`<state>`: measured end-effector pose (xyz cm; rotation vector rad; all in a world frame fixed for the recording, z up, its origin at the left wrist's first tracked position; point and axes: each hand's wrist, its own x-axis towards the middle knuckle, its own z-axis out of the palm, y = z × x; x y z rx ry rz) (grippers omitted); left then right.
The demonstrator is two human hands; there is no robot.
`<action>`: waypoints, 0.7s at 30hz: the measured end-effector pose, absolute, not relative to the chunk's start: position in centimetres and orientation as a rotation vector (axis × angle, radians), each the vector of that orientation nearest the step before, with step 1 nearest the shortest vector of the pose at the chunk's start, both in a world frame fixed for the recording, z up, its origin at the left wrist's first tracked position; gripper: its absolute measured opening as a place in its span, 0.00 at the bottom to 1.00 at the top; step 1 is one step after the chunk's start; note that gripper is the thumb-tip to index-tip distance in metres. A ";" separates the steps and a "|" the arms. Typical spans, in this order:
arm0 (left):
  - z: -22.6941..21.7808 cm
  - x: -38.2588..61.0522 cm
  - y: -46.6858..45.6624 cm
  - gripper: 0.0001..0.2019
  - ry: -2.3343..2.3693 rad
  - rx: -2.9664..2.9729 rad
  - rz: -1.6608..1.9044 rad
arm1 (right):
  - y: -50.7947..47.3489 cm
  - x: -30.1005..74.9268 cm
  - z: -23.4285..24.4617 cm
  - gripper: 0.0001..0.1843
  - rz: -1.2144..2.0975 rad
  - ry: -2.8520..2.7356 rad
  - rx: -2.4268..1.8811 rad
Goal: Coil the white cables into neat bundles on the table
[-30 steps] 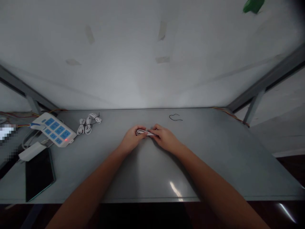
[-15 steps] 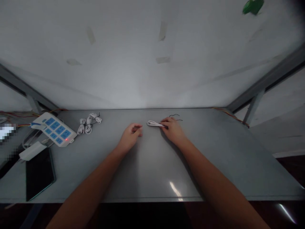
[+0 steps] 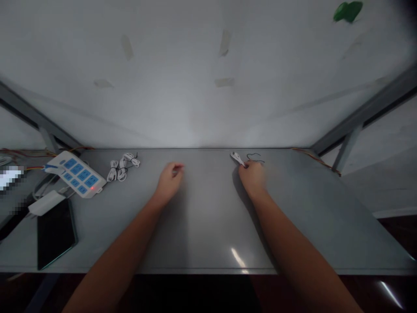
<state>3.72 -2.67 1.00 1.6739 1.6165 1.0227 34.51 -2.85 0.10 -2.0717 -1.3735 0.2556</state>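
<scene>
A folded white cable (image 3: 237,158) sticks out to the upper left from between the fingers of my right hand (image 3: 252,177), which is closed on it low above the grey table (image 3: 208,226). Just behind that hand lie thin black ties (image 3: 256,157). My left hand (image 3: 169,179) hovers over the table left of the middle. Its fingers are loosely curled, with a gap to the thumb and nothing visible between them. Farther left, several bundled white cables (image 3: 122,168) lie together, at least some bound with black ties.
A white power strip (image 3: 87,161) with blue sockets and a lit red light stands at the left. In front of it are a white charger (image 3: 47,203) and a dark tablet (image 3: 55,237). Metal posts (image 3: 348,145) rise at the sides; a pale wall (image 3: 182,104) closes off the back.
My right hand has carried the cable to the right, and the cable now points more toward the wall. My left hand has drawn away to the left.
</scene>
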 end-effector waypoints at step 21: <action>1.2 -1.6 -0.4 0.20 2.695 1.522 0.674 | -4.1 32.0 1.2 0.12 -0.028 -1.623 -1.752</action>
